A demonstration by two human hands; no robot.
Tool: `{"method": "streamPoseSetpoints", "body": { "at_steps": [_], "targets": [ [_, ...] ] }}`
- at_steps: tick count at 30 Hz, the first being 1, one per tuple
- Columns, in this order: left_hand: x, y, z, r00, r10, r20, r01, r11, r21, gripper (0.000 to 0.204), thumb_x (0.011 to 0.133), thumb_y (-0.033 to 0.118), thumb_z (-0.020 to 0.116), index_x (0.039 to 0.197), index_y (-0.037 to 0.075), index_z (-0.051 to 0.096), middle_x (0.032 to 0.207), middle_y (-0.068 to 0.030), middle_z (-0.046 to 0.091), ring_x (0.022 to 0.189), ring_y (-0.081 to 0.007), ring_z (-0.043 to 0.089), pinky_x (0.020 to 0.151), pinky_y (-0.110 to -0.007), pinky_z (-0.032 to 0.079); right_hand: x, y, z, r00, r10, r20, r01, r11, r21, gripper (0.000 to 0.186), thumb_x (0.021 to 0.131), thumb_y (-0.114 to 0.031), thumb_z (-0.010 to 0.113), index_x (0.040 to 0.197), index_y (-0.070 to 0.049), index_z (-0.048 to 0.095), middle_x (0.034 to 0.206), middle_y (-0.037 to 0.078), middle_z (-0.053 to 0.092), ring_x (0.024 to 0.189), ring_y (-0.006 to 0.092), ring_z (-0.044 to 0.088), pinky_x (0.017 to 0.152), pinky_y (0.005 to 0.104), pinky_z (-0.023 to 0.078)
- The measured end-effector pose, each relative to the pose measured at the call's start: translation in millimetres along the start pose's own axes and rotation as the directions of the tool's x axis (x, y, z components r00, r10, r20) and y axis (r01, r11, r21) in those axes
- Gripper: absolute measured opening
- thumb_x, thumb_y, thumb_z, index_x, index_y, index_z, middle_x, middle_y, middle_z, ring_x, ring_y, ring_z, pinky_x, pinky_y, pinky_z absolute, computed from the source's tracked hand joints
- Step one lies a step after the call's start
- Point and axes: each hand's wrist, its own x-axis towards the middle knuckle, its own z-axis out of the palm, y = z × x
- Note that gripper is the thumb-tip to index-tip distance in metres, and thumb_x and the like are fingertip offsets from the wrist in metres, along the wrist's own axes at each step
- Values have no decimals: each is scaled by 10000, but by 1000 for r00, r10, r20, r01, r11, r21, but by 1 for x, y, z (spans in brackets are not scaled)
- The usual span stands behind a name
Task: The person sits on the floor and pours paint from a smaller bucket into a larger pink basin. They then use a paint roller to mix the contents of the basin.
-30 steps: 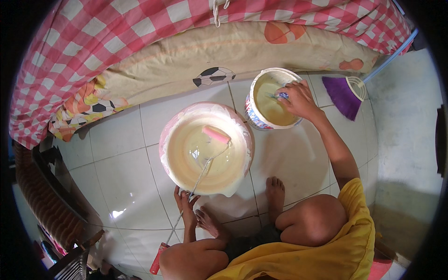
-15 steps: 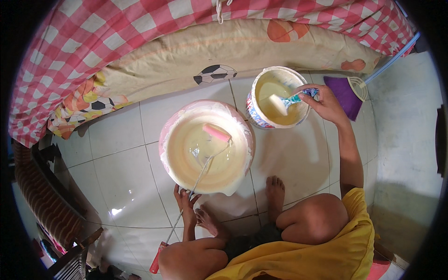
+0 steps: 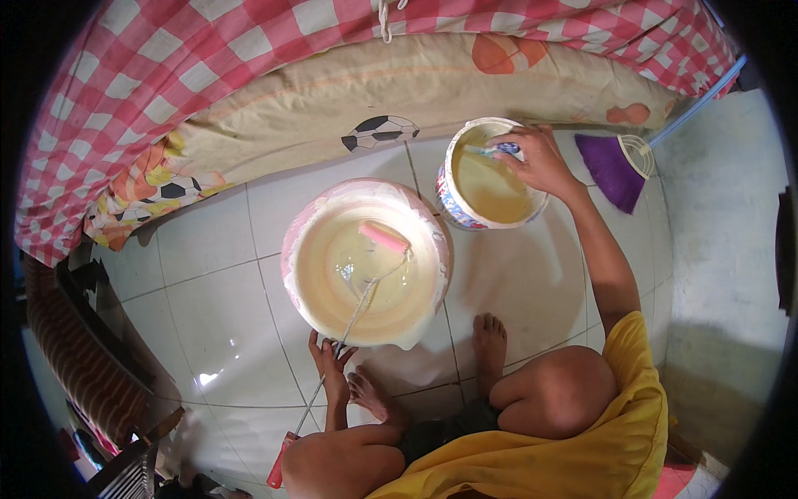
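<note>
My right hand (image 3: 540, 158) is closed on the handle of a paintbrush (image 3: 480, 151), patterned blue, green and white. It reaches over a round paint bucket (image 3: 443, 195) of pale yellow liquid; I cannot make out the bristles. To the left stands a wide pinkish-white basin (image 3: 297, 283), smeared with paint and holding a little pale liquid. A pink paint roller (image 3: 384, 236) rests inside it, its metal rod crossing the near rim down to a red handle (image 3: 283, 461). My left hand (image 3: 332, 366) grips the basin's near rim, the rod lying across it.
White tiles (image 3: 216, 308) cover the floor. A cushion-like length of ball-print cloth (image 3: 283, 125) lies beyond the containers, under red-checked fabric (image 3: 199, 79). A purple broom (image 3: 611, 170) leans at the right near the wall (image 3: 723, 233). Dark furniture (image 3: 75, 333) stands left.
My right hand has moved left and slightly up over the bucket. The brush, whose pale bristles showed before, is now lower and mostly covered. My left hand and the roller stay put.
</note>
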Motion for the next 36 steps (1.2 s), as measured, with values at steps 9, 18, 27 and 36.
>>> {"method": "streamPoseSetpoints", "body": {
  "at_steps": [9,18,27,36],
  "targets": [
    [-1,0,-3,1000,5,-13,-5,1000,-26,606,935,388,437,1387,91,163,1197,-152,456,1098,-285,511,843,-394,486,-5,-32,-27,911,-125,394,49,979,196,220,794,-197,668,1012,-164,679,911,70,613,935,239,527,912,354,313],
    [0,2,1,1000,-9,-17,8,999,-42,615,932,386,439,1388,92,151,1197,-156,459,1101,-282,508,845,-393,481,-28,-27,-70,905,360,226,-404,893,198,176,802,-143,649,944,-41,668,834,146,663,714,229,614,704,317,468],
    [-1,-1,1,1000,7,-19,-8,1000,-28,601,943,385,420,1388,85,148,1141,-140,484,1045,-250,537,825,-374,492,-36,-4,-40,941,308,-142,-322,942,-89,209,783,-214,642,902,-44,671,758,121,635,681,256,575,753,363,414],
    [-1,-3,1,1000,-21,-9,20,997,-70,583,943,356,428,1381,72,169,1049,-110,495,917,-224,572,807,-354,501,-53,-63,-47,980,32,-194,-111,905,-411,181,777,-200,634,925,-102,666,782,71,618,774,217,556,801,371,351]
  ]
}}
